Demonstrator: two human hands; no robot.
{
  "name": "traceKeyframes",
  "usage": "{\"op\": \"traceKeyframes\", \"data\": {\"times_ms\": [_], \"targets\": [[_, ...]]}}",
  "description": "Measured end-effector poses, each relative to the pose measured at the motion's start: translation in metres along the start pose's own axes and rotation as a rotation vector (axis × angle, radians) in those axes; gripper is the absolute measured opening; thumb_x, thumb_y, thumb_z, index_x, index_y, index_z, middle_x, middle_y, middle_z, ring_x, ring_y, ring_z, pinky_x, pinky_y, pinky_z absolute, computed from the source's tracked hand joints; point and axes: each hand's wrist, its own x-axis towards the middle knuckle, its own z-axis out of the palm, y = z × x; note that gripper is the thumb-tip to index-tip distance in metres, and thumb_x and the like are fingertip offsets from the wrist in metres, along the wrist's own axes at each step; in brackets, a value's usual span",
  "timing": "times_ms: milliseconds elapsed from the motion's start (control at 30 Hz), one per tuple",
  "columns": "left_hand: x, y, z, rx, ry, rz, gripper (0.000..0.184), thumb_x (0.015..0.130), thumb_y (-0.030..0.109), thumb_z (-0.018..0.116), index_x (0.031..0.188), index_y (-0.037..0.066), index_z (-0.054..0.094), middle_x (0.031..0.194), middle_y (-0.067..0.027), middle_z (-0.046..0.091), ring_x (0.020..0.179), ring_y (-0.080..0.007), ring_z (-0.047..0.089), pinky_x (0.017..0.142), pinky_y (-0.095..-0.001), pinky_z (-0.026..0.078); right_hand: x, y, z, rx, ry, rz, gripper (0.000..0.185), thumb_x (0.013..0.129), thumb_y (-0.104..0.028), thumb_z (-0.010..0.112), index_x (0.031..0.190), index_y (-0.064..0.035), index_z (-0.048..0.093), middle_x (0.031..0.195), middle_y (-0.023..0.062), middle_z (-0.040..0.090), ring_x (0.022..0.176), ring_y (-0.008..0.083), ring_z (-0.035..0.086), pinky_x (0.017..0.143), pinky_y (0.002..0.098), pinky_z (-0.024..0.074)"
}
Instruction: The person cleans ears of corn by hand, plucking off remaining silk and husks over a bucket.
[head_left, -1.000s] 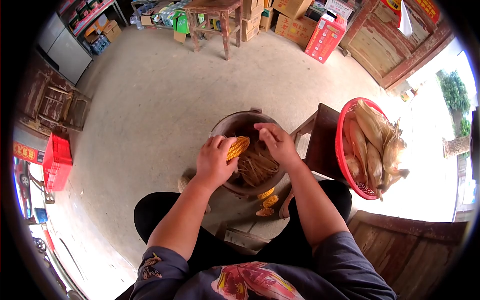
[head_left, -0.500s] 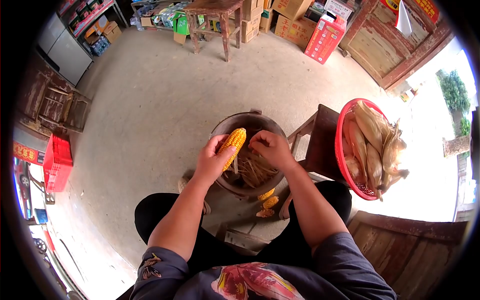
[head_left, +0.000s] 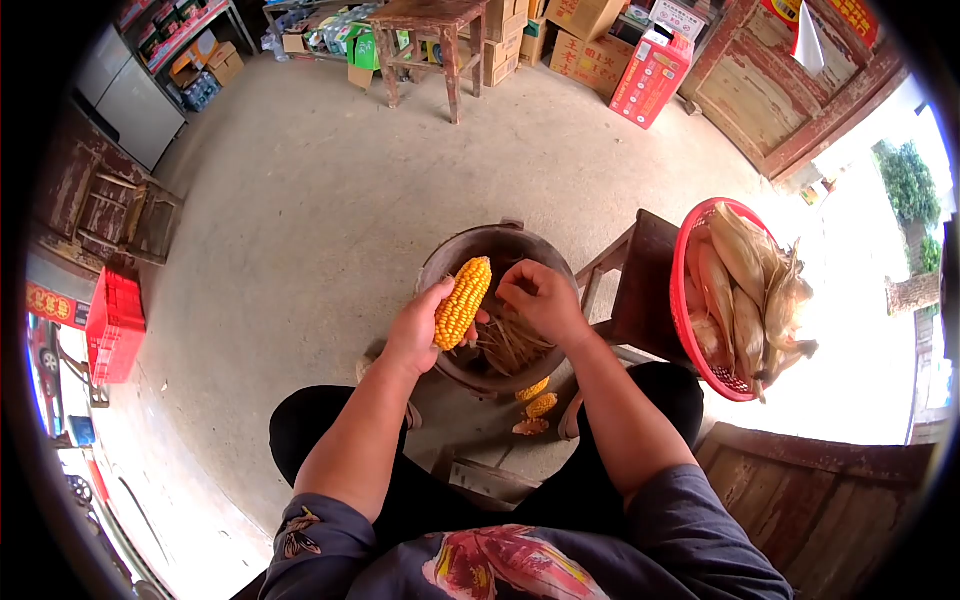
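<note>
A husked ear of yellow corn rests in my left hand, tilted over the bucket, with its kernels facing up and my fingers under it. My right hand hovers to the right of the ear, apart from it. Its thumb and fingers are curled together, and I cannot make out whether anything small is pinched there. Below both hands stands a round dark bucket containing dry husks. On the floor between my feet lie several yellow corn pieces.
To the right, a red plastic basket of ears in dry husks sits on a dark wooden stool. A wooden table and cardboard boxes stand at the back. A red crate is on the left.
My left hand has turned the corn, so more of its kernels show, and its fingers now reach beneath the ear. My right hand has barely moved.
</note>
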Motion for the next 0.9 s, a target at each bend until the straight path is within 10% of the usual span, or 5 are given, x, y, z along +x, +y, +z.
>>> {"op": "traceKeyframes", "data": {"times_ms": [900], "targets": [[-0.007,0.003,0.002,-0.138,-0.074,-0.072,0.042,0.099,0.042,0.048,0.119,0.006,0.058,0.081,-0.0160,0.068,0.054,-0.0216,0.062,0.045,-0.0294,0.044,-0.004,0.005,0.011,0.109,-0.024,-0.065,0.006,0.097,-0.009,0.062,0.098,-0.0031,0.061,0.087,-0.0036,0.059,0.079,0.0045,0.055,0.070,0.0206,0.0475]]}}
